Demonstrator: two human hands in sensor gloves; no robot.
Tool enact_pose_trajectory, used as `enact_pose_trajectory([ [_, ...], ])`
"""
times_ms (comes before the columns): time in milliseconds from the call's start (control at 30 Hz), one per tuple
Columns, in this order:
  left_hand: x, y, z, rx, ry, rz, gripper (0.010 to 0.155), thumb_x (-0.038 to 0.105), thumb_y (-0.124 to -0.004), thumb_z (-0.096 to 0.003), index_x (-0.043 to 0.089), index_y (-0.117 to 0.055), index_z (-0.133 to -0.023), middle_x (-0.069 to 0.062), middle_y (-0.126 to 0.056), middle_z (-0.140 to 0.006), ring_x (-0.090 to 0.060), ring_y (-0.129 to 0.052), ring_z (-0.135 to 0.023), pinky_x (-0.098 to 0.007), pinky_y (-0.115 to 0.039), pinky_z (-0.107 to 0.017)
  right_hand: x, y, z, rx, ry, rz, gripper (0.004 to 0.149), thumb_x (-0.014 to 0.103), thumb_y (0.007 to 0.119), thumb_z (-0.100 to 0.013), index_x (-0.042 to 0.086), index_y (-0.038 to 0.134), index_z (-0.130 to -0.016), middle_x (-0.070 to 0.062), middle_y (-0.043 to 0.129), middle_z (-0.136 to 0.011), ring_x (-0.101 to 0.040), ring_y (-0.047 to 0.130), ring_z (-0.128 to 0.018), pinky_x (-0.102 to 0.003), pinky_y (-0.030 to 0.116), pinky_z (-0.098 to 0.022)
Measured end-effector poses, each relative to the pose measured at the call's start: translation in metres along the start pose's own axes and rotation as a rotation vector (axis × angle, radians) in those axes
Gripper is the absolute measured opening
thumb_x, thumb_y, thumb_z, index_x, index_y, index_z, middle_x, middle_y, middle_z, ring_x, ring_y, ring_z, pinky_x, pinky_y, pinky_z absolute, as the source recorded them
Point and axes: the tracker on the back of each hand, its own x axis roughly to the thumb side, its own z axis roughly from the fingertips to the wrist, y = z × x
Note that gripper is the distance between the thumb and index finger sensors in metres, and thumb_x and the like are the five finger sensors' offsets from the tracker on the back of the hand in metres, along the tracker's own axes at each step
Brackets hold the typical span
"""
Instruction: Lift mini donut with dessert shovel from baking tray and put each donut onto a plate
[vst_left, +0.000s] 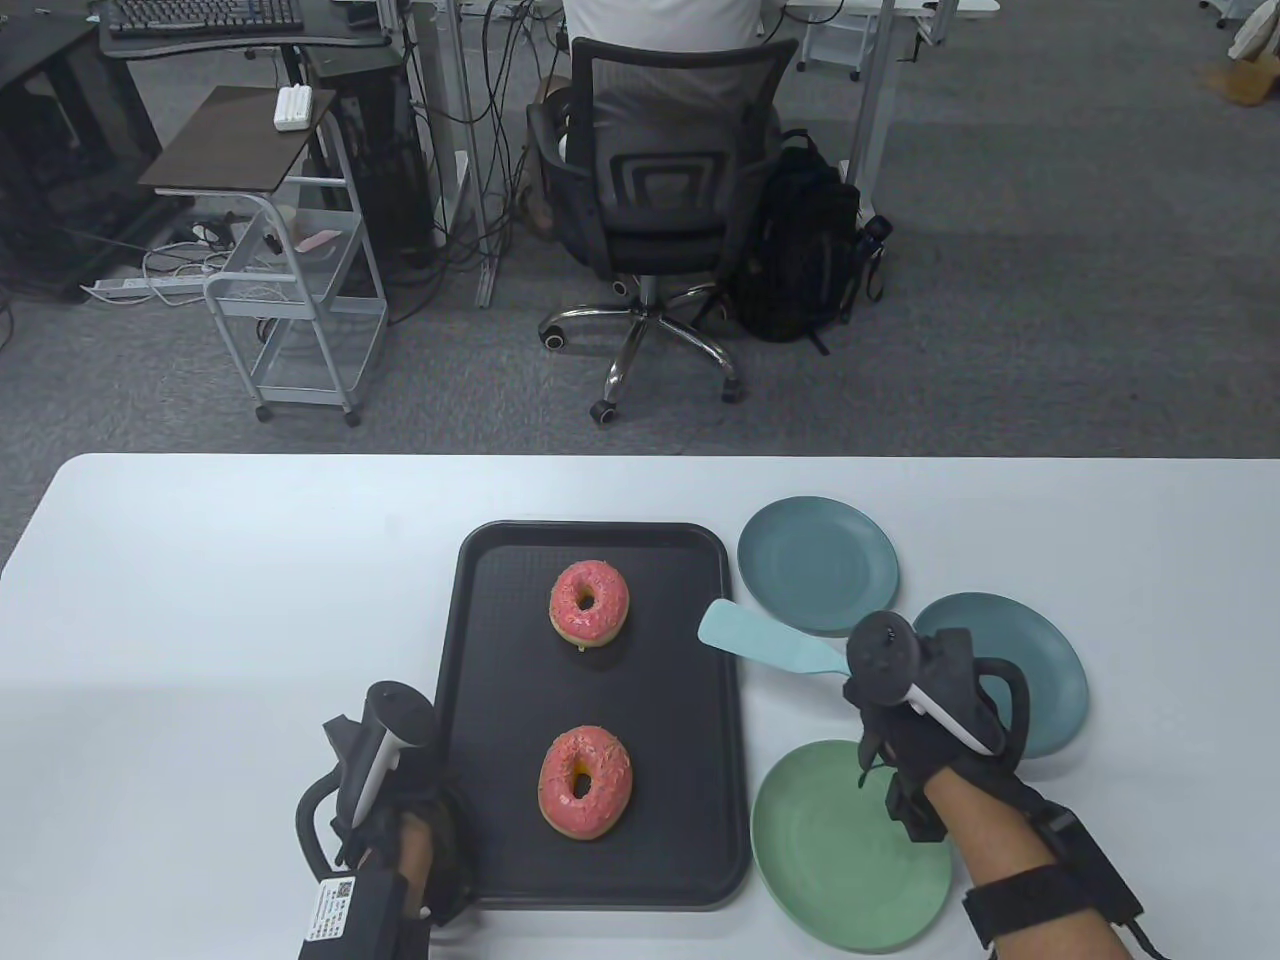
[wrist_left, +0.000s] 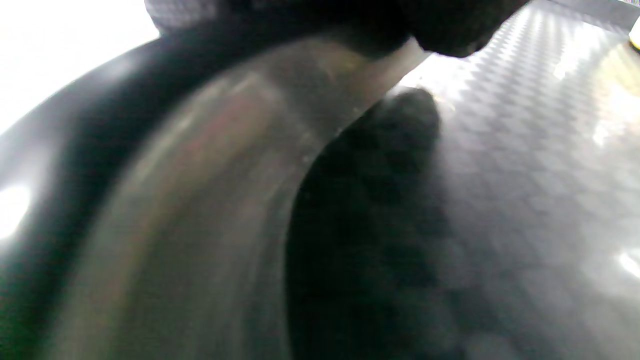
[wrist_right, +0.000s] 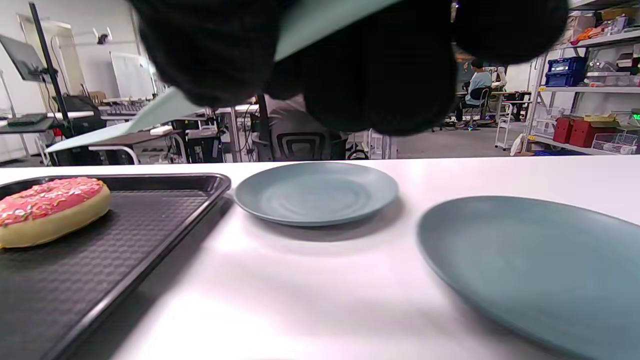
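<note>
Two pink-iced mini donuts lie on the black baking tray, one at the far end and one nearer me. My right hand grips the handle of the light blue dessert shovel. Its blade hangs in the air over the tray's right rim, level with the far donut and apart from it. In the right wrist view the shovel juts left from my fingers, above the tray and the donut. My left hand holds the tray's left rim near its front corner.
Three bare plates stand right of the tray: a blue-grey one at the back, another blue-grey one partly under my right hand, and a green one at the front. Beyond the table a person sits on an office chair.
</note>
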Motion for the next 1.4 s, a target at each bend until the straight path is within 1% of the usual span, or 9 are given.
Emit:
enact_pose_trajectory([
  [267, 0.002, 0.000, 0.000, 0.002, 0.003, -0.017, 0.063, 0.039, -0.079, -0.0408, 0.028, -0.052, -0.096, -0.002, -0.071, -0.084, -0.016, -0.089, -0.057, -0.041, -0.079, -0.049, 0.050, 0.025, -0.052, 0.052, 0.014, 0.225, 0.054, 0.033, 0.086, -0.041, 0.021, 0.075, -0.093, -0.017, 0.090, -0.083, -0.037, 0.091, -0.061, -0.054, 0.073, -0.054],
  [467, 0.003, 0.000, 0.000, -0.002, 0.006, -0.019, 0.062, 0.038, -0.079, -0.0407, 0.027, -0.052, -0.096, -0.003, -0.071, -0.084, -0.016, -0.089, -0.057, -0.041, -0.079, -0.049, 0.067, 0.045, -0.075, 0.106, 0.001, 0.202, 0.055, 0.032, 0.086, -0.041, 0.019, 0.075, -0.093, -0.017, 0.088, -0.085, -0.037, 0.089, -0.064, -0.054, 0.070, -0.057],
  [533, 0.003, 0.000, 0.000, -0.003, 0.010, -0.024, 0.062, 0.038, -0.079, -0.0408, 0.027, -0.052, -0.096, -0.002, -0.070, -0.084, -0.016, -0.089, -0.057, -0.041, -0.079, -0.049, 0.073, 0.046, -0.081, 0.096, -0.008, 0.187, 0.053, 0.032, 0.086, -0.041, 0.025, 0.074, -0.092, -0.016, 0.088, -0.085, -0.037, 0.088, -0.065, -0.054, 0.069, -0.058],
  [567, 0.004, 0.000, 0.000, -0.002, 0.011, -0.027, 0.062, 0.038, -0.079, -0.0408, 0.027, -0.052, -0.096, -0.003, -0.070, -0.084, -0.016, -0.089, -0.057, -0.041, -0.079, -0.049, 0.075, 0.047, -0.083, 0.103, -0.006, 0.179, 0.054, 0.032, 0.086, -0.041, 0.020, 0.075, -0.093, -0.016, 0.088, -0.086, -0.037, 0.088, -0.065, -0.054, 0.069, -0.059],
  [633, 0.004, 0.000, 0.000, -0.001, 0.012, -0.034, 0.062, 0.038, -0.078, -0.0408, 0.027, -0.052, -0.096, -0.003, -0.070, -0.084, -0.016, -0.089, -0.057, -0.041, -0.079, -0.049, 0.084, 0.048, -0.088, 0.098, -0.016, 0.187, 0.053, 0.032, 0.086, -0.041, 0.026, 0.074, -0.092, -0.016, 0.088, -0.086, -0.037, 0.088, -0.066, -0.054, 0.068, -0.060],
  [667, 0.004, 0.000, 0.000, -0.002, 0.013, -0.035, 0.062, 0.037, -0.078, -0.0407, 0.027, -0.052, -0.096, -0.003, -0.070, -0.084, -0.016, -0.089, -0.057, -0.040, -0.079, -0.049, 0.088, 0.049, -0.091, 0.097, -0.015, 0.184, 0.054, 0.031, 0.086, -0.041, 0.022, 0.075, -0.093, -0.016, 0.088, -0.086, -0.037, 0.087, -0.066, -0.055, 0.068, -0.060],
  [700, 0.005, -0.001, 0.000, -0.003, 0.013, -0.039, 0.062, 0.037, -0.078, -0.0411, 0.026, -0.051, -0.097, -0.003, -0.070, -0.084, -0.016, -0.088, -0.057, -0.041, -0.079, -0.049, 0.093, 0.049, -0.093, 0.109, -0.019, 0.165, 0.053, 0.032, 0.086, -0.041, 0.027, 0.074, -0.092, -0.015, 0.087, -0.086, -0.036, 0.087, -0.067, -0.054, 0.067, -0.061],
  [1033, 0.007, -0.002, 0.000, 0.005, 0.015, -0.051, 0.062, 0.036, -0.077, -0.0409, 0.026, -0.051, -0.097, -0.003, -0.070, -0.084, -0.015, -0.089, -0.056, -0.040, -0.080, -0.049, 0.141, 0.062, -0.104, 0.109, -0.123, 0.137, 0.053, 0.033, 0.086, -0.040, 0.029, 0.074, -0.091, -0.014, 0.088, -0.085, -0.035, 0.088, -0.065, -0.053, 0.069, -0.060],
  [1400, 0.007, -0.003, 0.000, 0.014, 0.020, -0.052, 0.062, 0.035, -0.077, -0.0404, 0.026, -0.052, -0.097, -0.003, -0.070, -0.084, -0.015, -0.089, -0.056, -0.040, -0.080, -0.048, 0.153, 0.078, -0.110, 0.126, -0.155, 0.041, 0.053, 0.033, 0.086, -0.040, 0.029, 0.074, -0.091, -0.013, 0.089, -0.084, -0.034, 0.089, -0.064, -0.052, 0.070, -0.060],
])
